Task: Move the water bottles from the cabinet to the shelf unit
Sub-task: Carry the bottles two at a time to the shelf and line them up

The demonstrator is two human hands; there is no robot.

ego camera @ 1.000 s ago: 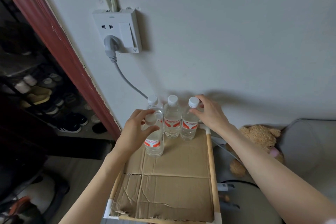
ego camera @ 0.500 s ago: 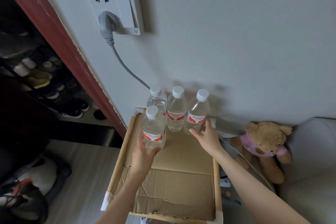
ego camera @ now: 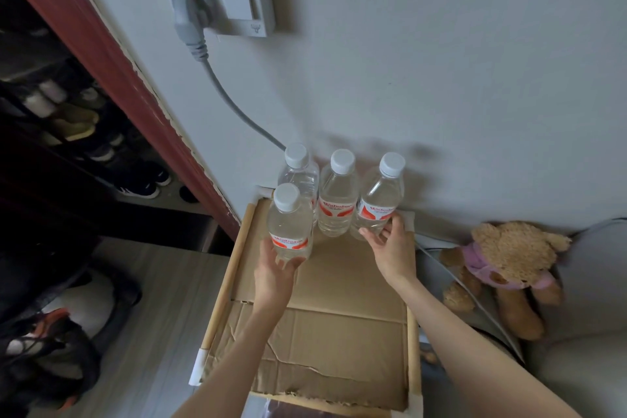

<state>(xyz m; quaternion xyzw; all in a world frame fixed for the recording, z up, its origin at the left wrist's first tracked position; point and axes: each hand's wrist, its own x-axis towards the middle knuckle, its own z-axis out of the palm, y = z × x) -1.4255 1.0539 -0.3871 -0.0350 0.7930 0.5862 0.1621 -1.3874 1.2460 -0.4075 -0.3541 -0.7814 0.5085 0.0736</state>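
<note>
Several clear water bottles with white caps and red labels stand upright on the cardboard-topped shelf unit [ego camera: 339,332] against the wall. Three form a back row: left bottle [ego camera: 298,173], middle bottle [ego camera: 337,200], right bottle [ego camera: 380,200]. A front bottle [ego camera: 290,227] stands ahead of the back-left one. My left hand [ego camera: 274,271] cups the base of the front bottle, fingers curled round it. My right hand [ego camera: 393,248] touches the base of the back right bottle with loosely spread fingers.
A wall socket with a grey plug [ego camera: 190,10] and cable hangs above the bottles. A teddy bear [ego camera: 505,268] lies right of the shelf on a grey cushion. A red door frame [ego camera: 112,71] and shoe racks [ego camera: 68,125] are at left. Bags sit on the floor lower left.
Both hands slid down from the bottles' tops to their bases. The front bottle now stands on the cardboard. The camera moved closer and tilted down.
</note>
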